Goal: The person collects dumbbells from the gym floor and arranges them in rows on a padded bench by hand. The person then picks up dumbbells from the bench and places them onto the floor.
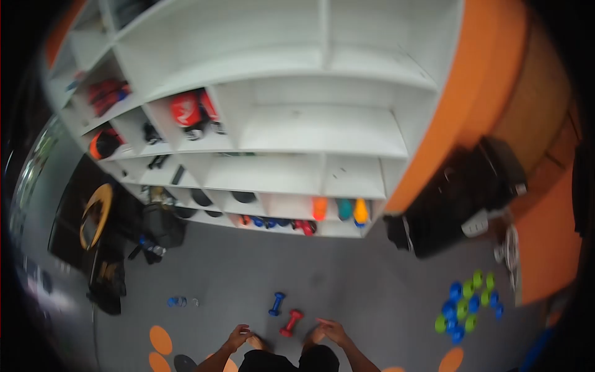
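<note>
My left hand (238, 337) is at the lower middle, above my left foot, with its fingers apart and nothing in it. To the right, my right hand (333, 330) reaches inward with its fingers spread and holds nothing. On the grey floor between and beyond the hands lie a red dumbbell (291, 323) and, a little farther off to the left, a blue dumbbell (276, 304). Neither hand touches them. My bare feet show partly beside the hands.
White shelves (297, 155) hold red gloves (186, 110), balls and small weights. Blue and green dumbbells (462, 304) lie on the floor at right, near a black case (462, 198). A black bag (164, 224) and a blue bottle (177, 302) are at left.
</note>
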The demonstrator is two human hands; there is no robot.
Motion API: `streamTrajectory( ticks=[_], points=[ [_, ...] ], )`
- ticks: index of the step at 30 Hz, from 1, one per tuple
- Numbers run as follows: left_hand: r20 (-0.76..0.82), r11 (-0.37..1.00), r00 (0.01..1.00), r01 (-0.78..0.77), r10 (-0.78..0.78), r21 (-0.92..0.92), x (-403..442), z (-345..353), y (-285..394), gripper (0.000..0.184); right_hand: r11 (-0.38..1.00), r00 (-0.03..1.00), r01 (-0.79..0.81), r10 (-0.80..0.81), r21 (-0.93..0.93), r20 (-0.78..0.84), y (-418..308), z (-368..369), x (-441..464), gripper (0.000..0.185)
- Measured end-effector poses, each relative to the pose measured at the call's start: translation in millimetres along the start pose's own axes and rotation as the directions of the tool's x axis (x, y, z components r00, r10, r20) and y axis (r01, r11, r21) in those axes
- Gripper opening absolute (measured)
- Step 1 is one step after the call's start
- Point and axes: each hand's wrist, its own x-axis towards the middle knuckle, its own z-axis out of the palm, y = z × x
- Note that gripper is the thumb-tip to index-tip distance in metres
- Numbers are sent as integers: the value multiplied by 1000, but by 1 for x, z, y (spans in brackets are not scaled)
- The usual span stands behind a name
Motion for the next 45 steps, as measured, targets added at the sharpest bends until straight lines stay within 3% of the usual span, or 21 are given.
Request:
streamTrajectory(
  ticks=[4, 7, 13, 16, 19, 22, 25, 29, 33, 35, 39, 43, 45],
  points=[
    [-142, 984, 987, -91, 68, -157, -68, 8, -16, 62, 987, 983, -151, 155, -48, 100, -44, -25, -6, 47],
    [-263, 921, 960, -188, 99, -341, -109, 28, -47, 63, 971, 968, -150, 183, -184, 174, -56, -28, -1, 47],
    [-508, 775, 861, -306, -22, -553, -192, 104, -164, 61, 905, 898, -51, 226, -422, 377, -63, 11, 4, 42],
    [-606, 711, 779, -335, -159, -617, -238, 151, -231, 59, 810, 821, 112, 250, -575, 513, -68, 38, -18, 41],
    [-635, 552, 687, -394, -354, -735, -286, 208, -291, 59, 777, 742, 176, 299, -604, 600, -90, 66, -64, 40],
    [-565, 470, 599, -328, -567, -819, -335, 277, -331, 58, 753, 659, 222, 352, -619, 664, -86, 83, -92, 39],
    [-465, 316, 484, -360, -741, -878, -376, 352, -357, 56, 665, 546, 304, 466, -683, 696, -81, 104, -110, 39],
    [-371, 143, 311, -567, -875, -811, -405, 468, -362, 54, 613, 363, 420, 562, -669, 743, -80, 139, -133, 37],
    [-177, -73, 195, -843, -965, -533, -411, 589, -326, 48, 598, 192, 546, 593, -588, 782, -90, 182, -180, 37],
    [-105, -108, 183, -863, -978, -494, -411, 647, -305, 48, 620, 112, 558, 602, -551, 790, -81, 194, -202, 41],
    [19, -145, 151, -893, -988, -425, -429, 734, -277, 46, 714, 35, 412, 607, -565, 794, -59, 199, -271, 47],
    [90, -121, 101, -958, -991, -260, -441, 793, -276, 46, 672, -114, 395, 712, -627, 692, -5, 184, -337, 50],
    [90, -91, 76, -980, -993, -179, -453, 815, -284, 45, 610, -156, 461, 771, -645, 617, 26, 171, -375, 47]
  ],
)
